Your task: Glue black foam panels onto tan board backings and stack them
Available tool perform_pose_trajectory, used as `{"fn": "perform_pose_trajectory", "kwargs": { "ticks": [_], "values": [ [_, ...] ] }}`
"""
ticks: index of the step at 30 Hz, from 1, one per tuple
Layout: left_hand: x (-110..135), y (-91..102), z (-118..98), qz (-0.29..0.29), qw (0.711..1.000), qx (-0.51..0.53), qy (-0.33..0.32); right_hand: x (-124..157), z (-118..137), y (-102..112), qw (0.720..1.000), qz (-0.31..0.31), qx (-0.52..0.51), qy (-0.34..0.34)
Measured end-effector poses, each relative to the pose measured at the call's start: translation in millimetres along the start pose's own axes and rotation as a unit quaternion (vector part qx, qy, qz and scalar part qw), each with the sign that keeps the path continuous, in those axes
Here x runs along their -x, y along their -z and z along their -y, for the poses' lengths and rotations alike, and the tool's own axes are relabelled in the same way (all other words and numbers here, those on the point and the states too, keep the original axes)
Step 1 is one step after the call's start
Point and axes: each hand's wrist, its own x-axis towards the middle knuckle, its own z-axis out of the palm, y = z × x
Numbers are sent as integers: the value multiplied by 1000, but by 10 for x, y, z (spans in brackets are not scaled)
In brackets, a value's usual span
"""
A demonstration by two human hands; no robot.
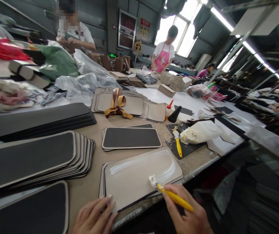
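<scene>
My right hand (187, 208) grips the yellow handle of a glue brush (176, 197). White paste coats its bristles, which touch the beige face of a rounded rectangular panel (132, 185). A wet white streak runs along the panel's far edge and curves round its right end. More panels lie beneath it, slightly fanned. My left hand (94, 214) rests with its fingers stretched out at the panel's near left corner. Just beyond is a small pile of dark panels with beige borders (132, 137).
Stacked dark panels (29, 159) fill the left side. A second yellow brush (178, 143) lies beside a glue-smeared white container (200, 131). Farther back are a brown ribbon (118, 105) on beige panels and a black cone-tipped item (175, 114). Several people work behind the table.
</scene>
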Motion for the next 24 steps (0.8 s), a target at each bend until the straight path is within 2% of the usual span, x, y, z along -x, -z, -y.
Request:
{"fn": "perform_pose_trajectory", "kwargs": {
  "ticks": [3, 6, 9, 11, 13, 17, 22, 24],
  "values": [
    [-53, 75, -98, 11, 997, 28, 75, 53, 191, -181, 997, 41, -63, -5],
    [-95, 143, -170, 22, 990, 65, 126, 43, 284, -327, 985, 61, -119, -110],
    [-133, 190, -192, 7, 985, 93, 146, 14, 313, -450, 948, 81, -216, -221],
    [-156, 205, -190, -8, 984, 101, 147, 15, 298, -501, 919, 91, -279, -263],
    [-174, 210, -185, -12, 984, 103, 143, 32, 262, -514, 906, 91, -296, -288],
    [-186, 208, -178, -14, 984, 104, 142, 69, 213, -489, 923, 67, -241, -293],
    [-170, 198, -171, -15, 986, 96, 136, 81, 157, -431, 921, 90, -249, -285],
    [-165, 193, -168, -17, 987, 90, 130, 72, 95, -361, 931, 63, -209, -294]
  ]
}}
